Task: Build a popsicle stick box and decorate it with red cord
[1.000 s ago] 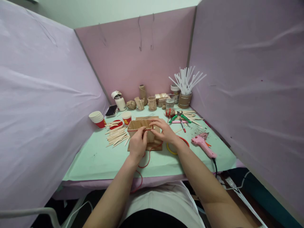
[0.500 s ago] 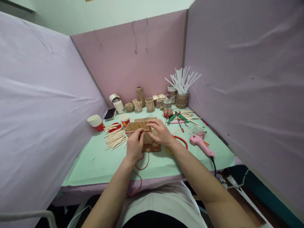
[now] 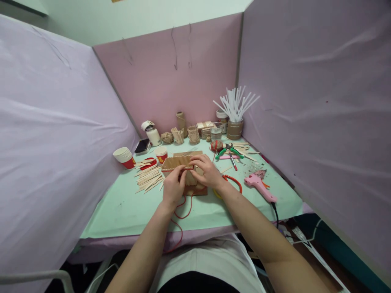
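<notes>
The left hand (image 3: 174,186) pinches the box (image 3: 175,162) at its rim. The right hand (image 3: 208,173) curls there, grip unclear. Red cord (image 3: 183,218) trails below.

Fingers (image 3: 197,158) of the right hand (image 3: 208,172) have drawn in slightly.
</notes>
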The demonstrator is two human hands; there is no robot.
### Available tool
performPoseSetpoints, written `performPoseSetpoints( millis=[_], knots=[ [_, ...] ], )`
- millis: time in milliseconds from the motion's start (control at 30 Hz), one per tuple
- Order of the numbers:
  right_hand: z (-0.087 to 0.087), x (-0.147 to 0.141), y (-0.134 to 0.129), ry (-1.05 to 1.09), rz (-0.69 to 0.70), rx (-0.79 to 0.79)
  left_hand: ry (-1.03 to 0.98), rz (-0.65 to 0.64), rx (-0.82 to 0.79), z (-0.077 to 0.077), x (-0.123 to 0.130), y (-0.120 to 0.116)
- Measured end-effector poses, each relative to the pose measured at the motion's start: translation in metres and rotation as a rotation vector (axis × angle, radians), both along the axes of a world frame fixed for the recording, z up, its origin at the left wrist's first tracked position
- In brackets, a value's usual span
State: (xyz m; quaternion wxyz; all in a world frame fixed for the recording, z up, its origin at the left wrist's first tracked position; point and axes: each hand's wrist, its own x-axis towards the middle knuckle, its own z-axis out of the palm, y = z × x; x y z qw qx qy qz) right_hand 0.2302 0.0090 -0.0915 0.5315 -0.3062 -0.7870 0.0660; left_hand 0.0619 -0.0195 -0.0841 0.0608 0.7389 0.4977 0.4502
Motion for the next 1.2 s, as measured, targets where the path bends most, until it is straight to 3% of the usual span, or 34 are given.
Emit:
performPoseSetpoints(
  millis=[400,667,900,1200],
  knots=[
    [-0.001,0.0,0.0,0.0,-0.013,0.04,-0.011,-0.035,-0.014,0.001,-0.002,0.0],
    [0.001,0.002,-0.003,-0.019,-0.001,0.055,0.133,0.077,0.044,0.003,-0.007,-0.003],
    [0.001,-0.004,-0.002,-0.013,-0.017,0.066,0.214,0.09,0.145,0.003,-0.012,-0.003],
    [0.001,-0.006,-0.001,-0.015,-0.019,0.07,0.117,0.086,-0.001,0.008,-0.012,-0.001]
  ],
)
